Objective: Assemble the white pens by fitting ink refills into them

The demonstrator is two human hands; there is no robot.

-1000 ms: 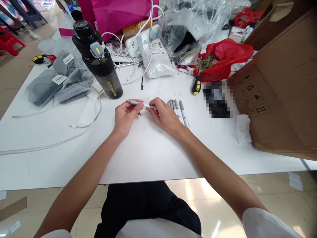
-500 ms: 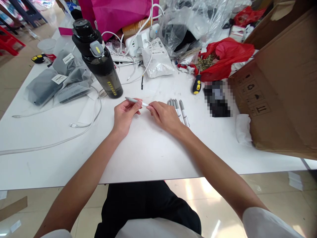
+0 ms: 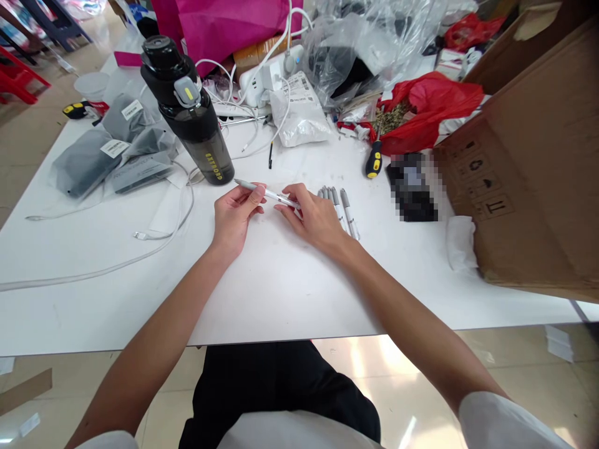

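A white pen with a grey grip section [image 3: 274, 196] is pinched between the thumb and fingers of my left hand [image 3: 231, 218], its tip pointing left. My right hand [image 3: 321, 218] has its thumb and index finger spread either side of the pen's right end. That end reaches into the gap between them; whether it touches the inner fingers is hard to see. Several similar pens [image 3: 350, 215] lie side by side on the white table [image 3: 281, 287], just beyond my right hand and partly hidden by it.
A black water bottle [image 3: 189, 112] stands left of centre. Bagged items [image 3: 88, 159] and white cables [image 3: 178, 215] lie to the left. A small black-and-yellow screwdriver [image 3: 374, 161], red bag [image 3: 435, 103] and cardboard box [image 3: 528, 168] are at the right. A white parcel [image 3: 299, 115] lies behind.
My right thumb and fingers have spread apart from their pinch on the pen, showing more of its white barrel. My left hand keeps its hold, nearly unmoved. The camera view shifted slightly.
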